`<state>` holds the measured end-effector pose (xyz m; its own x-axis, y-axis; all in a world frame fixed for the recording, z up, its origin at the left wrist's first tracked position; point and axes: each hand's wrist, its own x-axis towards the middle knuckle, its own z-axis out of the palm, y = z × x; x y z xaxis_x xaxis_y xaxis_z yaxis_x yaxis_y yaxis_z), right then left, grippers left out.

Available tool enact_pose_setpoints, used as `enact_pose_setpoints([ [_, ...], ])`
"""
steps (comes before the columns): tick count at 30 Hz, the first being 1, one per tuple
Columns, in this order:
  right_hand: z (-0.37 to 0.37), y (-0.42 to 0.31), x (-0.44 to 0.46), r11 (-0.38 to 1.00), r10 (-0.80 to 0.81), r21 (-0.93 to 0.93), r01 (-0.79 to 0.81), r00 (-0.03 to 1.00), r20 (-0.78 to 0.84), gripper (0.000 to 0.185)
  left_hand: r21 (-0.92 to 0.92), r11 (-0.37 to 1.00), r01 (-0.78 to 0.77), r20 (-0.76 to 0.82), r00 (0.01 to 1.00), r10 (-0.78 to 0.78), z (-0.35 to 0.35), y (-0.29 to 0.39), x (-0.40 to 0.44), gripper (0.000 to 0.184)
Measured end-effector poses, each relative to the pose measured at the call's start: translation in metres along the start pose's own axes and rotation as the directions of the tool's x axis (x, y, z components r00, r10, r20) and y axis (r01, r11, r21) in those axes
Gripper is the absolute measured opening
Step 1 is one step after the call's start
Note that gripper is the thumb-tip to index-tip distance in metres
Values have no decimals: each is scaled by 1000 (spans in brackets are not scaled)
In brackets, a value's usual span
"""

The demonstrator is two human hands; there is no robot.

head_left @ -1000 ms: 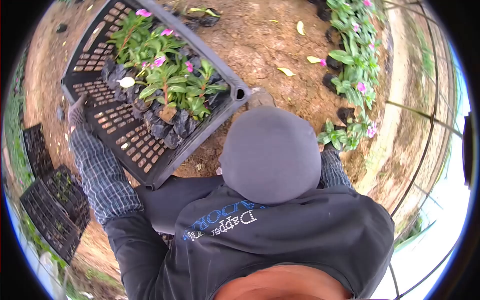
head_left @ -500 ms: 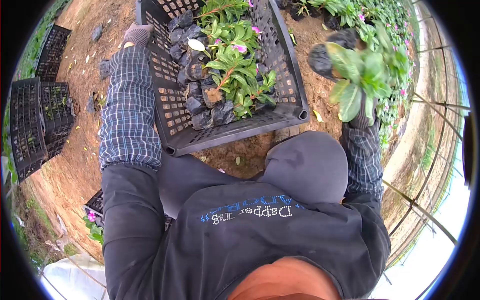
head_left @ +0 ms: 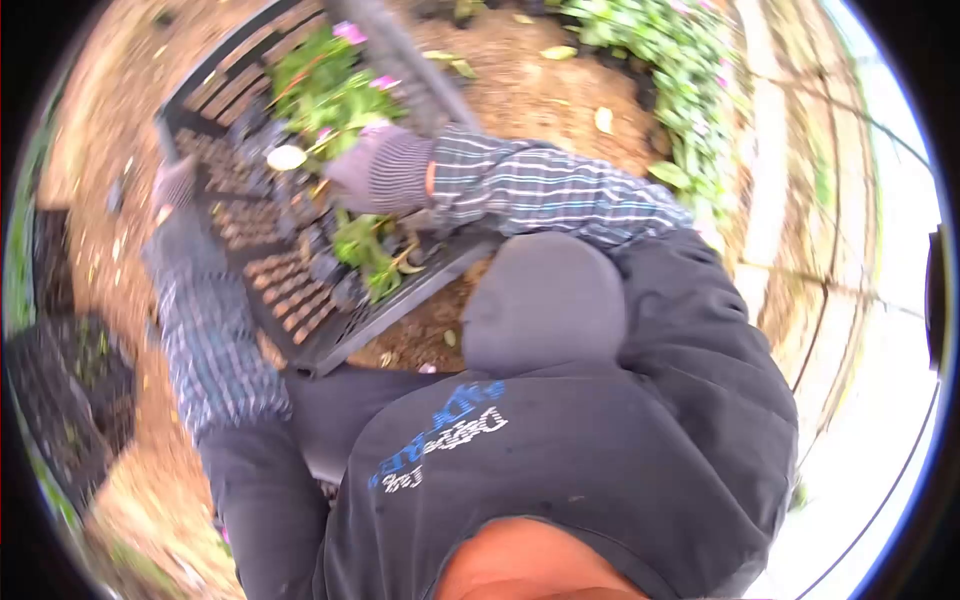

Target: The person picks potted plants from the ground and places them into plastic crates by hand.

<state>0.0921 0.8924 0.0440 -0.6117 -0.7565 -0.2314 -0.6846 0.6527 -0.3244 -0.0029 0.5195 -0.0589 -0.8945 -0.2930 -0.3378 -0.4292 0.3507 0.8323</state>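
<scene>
A black plastic crate (head_left: 392,309) is tilted in front of my knees, holding several flowering seedlings (head_left: 368,258) with dark-bagged roots. My left hand (head_left: 176,187), in a mauve knit glove, grips the crate's left rim. Reaching across into the crate, my right hand (head_left: 385,172) wears the same kind of glove and is low among the leaves. Its fingers are blurred and hidden, so whether it still holds a plant does not show. A small white oval thing (head_left: 286,157) lies beside it on the root bags.
Brown soil (head_left: 545,95) with fallen leaves lies around the crate. Rows of flowering plants (head_left: 670,70) grow at the upper right. More black crates (head_left: 70,385) stand at the far left. My bent knee (head_left: 545,300) is close to the crate's near edge.
My right hand, which held bagged seedlings out on the right, has swung left into the crate. The view has turned, and the crate appears further left and more slanted. My left hand stays on its rim.
</scene>
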Motion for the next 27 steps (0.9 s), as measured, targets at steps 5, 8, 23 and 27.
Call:
enact_pose_setpoints([
  [5, -33, 57, -120, 270, 743, 943, 194, 582, -332, 20, 256, 948, 191, 152, 960, -235, -34, -22, 46, 32],
  [8, 75, 107, -221, 157, 965, 983, 95, 195, -173, 19, 195, 943, 270, 32, 959, -281, -37, -12, 32, 31],
  [23, 276, 127, -462, -265, 695, 821, 506, -490, 526, 27, 112, 935, 335, -45, 942, -332, -20, 22, -3, 38],
  [27, 254, 102, -432, -164, 767, 986, -17, -631, 116, 30, 92, 948, 306, -18, 952, -305, -24, 15, -4, 36],
])
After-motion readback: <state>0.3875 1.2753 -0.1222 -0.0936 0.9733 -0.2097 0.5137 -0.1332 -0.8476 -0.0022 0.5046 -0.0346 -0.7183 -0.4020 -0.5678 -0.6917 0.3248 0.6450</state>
